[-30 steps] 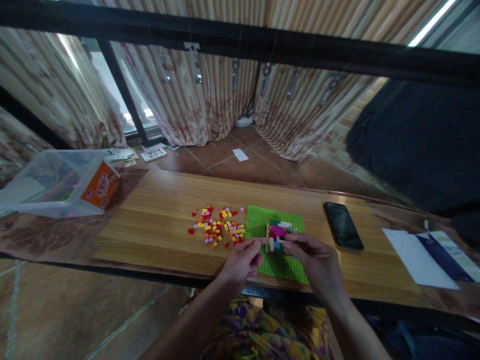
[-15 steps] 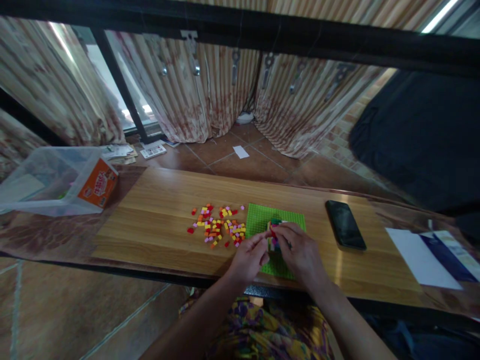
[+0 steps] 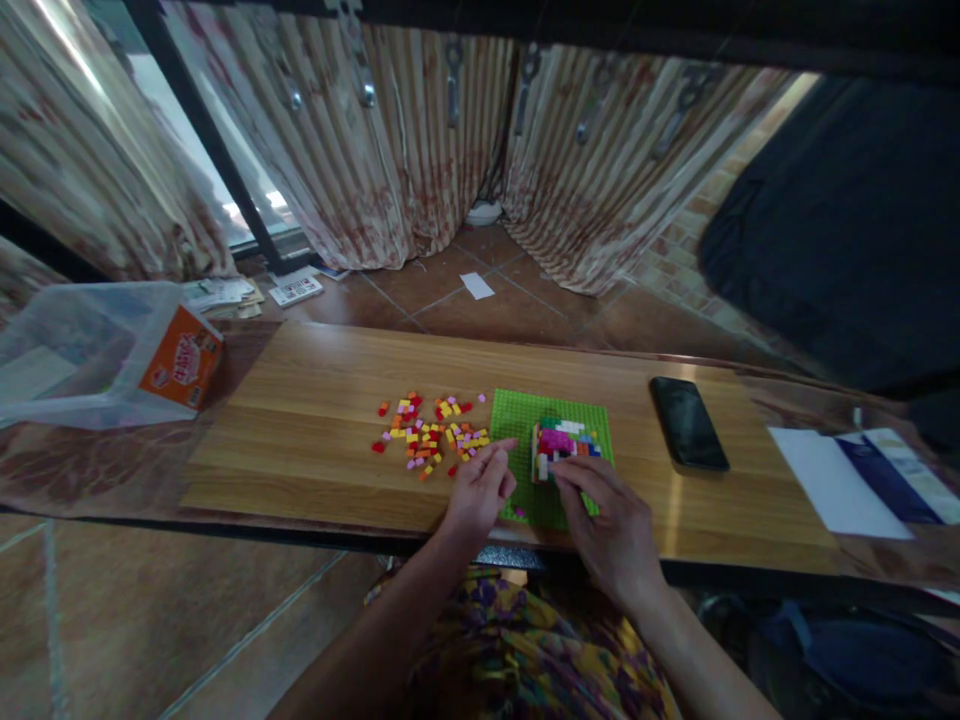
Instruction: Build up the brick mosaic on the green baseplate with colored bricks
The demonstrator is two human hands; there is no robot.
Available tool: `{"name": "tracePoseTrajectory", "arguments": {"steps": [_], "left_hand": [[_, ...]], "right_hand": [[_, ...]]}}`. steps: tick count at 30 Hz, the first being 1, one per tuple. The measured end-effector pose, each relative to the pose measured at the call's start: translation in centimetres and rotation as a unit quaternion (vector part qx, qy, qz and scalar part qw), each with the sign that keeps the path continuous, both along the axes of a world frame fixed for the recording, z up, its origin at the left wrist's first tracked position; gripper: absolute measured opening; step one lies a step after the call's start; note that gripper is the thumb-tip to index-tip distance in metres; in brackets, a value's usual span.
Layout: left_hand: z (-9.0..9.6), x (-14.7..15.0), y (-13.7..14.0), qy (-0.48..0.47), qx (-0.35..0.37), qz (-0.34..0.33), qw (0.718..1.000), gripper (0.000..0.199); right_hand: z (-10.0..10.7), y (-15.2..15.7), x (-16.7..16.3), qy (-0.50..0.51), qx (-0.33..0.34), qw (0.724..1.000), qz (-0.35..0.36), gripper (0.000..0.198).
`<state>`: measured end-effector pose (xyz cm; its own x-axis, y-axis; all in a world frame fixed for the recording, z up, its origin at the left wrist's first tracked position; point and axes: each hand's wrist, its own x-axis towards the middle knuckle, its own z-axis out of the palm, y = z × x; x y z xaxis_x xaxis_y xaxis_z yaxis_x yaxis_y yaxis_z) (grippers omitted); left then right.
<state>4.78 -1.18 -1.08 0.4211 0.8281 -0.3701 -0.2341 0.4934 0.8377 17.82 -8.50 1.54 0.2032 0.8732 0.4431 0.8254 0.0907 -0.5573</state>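
Observation:
A small multicoloured model of toy building bricks (image 3: 556, 440) stands on a green studded baseplate (image 3: 514, 410). The thumb and index fingertips of my right hand (image 3: 613, 515) are pinched close together at the model's near side. Whatever they hold there is hidden. To the left, over the baseplate's left edge, is my left hand (image 3: 480, 488), its index finger pointing right and the other fingers curled in. What lies inside those fingers cannot be seen. A single magenta brick (image 3: 519, 511) lies on the plate's near part, between the hands. Loose small bricks (image 3: 427, 434) in several colours are scattered left of the plate.
A black phone (image 3: 688, 423) lies right of the baseplate on the wooden board (image 3: 300, 430). Farther right are white papers (image 3: 817, 480) and a blue leaflet (image 3: 889, 478). At the far left stands a clear plastic box (image 3: 97, 400) with an orange label.
My left hand has drawn back left from the model, and my right hand has moved slightly lower on its near side. More of the model and the magenta brick now show. The view has tilted downward.

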Motion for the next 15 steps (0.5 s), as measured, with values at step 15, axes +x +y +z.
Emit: {"name": "tracePoseTrajectory", "arguments": {"steps": [15], "left_hand": [[0.6, -1.9, -0.6, 0.082, -0.001, -0.037, 0.996, 0.041]], "right_hand": [[-2.7, -1.6, -3.3, -0.026, -0.196, 0.978, 0.068, 0.018]]}}
